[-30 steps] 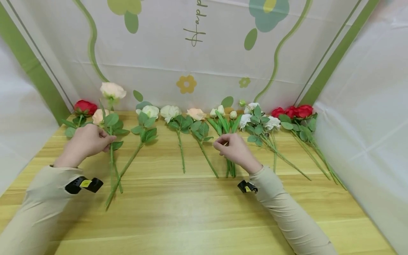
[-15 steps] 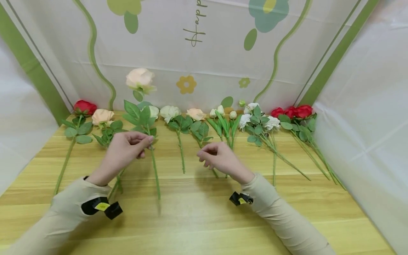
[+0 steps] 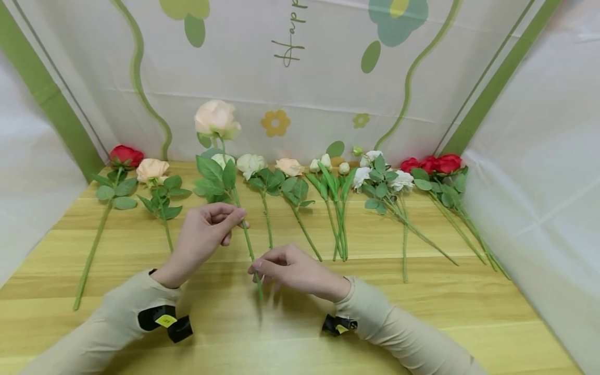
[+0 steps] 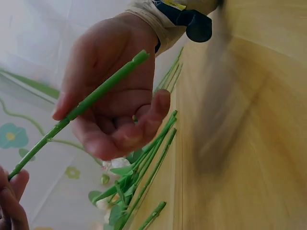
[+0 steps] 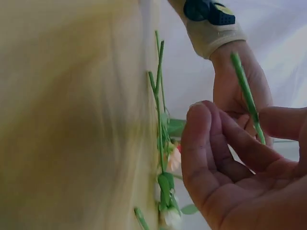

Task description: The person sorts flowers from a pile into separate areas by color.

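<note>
My left hand [image 3: 203, 237] pinches the upright green stem of a pale peach rose [image 3: 216, 119] between thumb and fingers, below its leaves. The bloom stands above the table's far edge. Around the lower stem comes my right hand [image 3: 300, 271]; its thumb is at the stem, while the other fingers stay apart from it in the right wrist view. From the left wrist view, the bare stem end [image 4: 110, 84] crosses in front of the right palm [image 4: 115, 86]. Behind the left hand, a white rose [image 3: 222, 159] is partly hidden by the held rose's leaves.
Flowers lie along the back of the wooden table [image 3: 290, 344]: a red rose [image 3: 125, 155], a peach rose [image 3: 152, 171], a white rose [image 3: 251, 165], another peach rose [image 3: 289, 166], white tulips [image 3: 325, 162], white flowers [image 3: 402, 180] and red roses [image 3: 445, 164]. A printed cloth [image 3: 319, 78] hangs behind.
The left hand has lifted the peach rose and carried it right from the left group toward the middle. My right hand has moved left and nearer, from the tulips to the rose's lower stem.
</note>
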A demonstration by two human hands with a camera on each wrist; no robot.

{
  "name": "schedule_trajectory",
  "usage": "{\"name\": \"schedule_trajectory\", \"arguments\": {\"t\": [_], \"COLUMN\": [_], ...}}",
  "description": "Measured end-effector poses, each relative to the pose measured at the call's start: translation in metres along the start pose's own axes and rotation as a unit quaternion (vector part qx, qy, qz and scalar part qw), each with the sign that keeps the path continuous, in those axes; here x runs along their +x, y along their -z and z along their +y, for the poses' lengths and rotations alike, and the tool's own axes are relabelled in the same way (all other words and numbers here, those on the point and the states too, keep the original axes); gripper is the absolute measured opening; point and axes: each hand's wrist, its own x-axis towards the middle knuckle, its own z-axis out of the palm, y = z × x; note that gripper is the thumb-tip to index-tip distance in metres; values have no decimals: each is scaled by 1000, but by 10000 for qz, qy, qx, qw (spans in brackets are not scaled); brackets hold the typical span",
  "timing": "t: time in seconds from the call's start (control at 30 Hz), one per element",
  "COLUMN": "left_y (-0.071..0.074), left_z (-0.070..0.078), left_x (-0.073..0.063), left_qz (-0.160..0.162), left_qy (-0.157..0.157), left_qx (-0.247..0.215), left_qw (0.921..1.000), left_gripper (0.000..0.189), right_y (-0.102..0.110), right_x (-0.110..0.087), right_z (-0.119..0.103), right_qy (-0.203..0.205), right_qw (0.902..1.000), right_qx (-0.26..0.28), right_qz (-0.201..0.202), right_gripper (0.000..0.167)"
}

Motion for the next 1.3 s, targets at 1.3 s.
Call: {"name": "schedule_trajectory", "arguments": {"t": [1.3], "left_y": [48], "left_z": [-4], "left_x": [21], "left_qz": [-825], "left_qy": [109], "left_qx": [2003], "left_qw": [9762], "left_gripper": [39], "right_y": [75], "right_x": [-4], "right_z": [6], "right_qy": [-584], "right_qw": [9484], "right_qx": [-1654], "right_qz": [2643], "right_gripper": [21]}}
